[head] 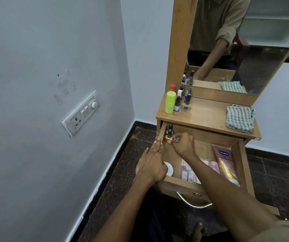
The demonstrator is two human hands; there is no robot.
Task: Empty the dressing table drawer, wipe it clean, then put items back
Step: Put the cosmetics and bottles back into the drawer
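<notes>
Small bottle upright in open drawer back-left corner, pinched at base by right hand; left hand flat, fingers straight, resting along drawer's left wall

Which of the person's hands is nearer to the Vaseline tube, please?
Right. The right hand is inside the drawer, left of the Vaseline tube; the left hand rests on the drawer's far left wall.

Grey walls, dark floor, switchboard.
</notes>
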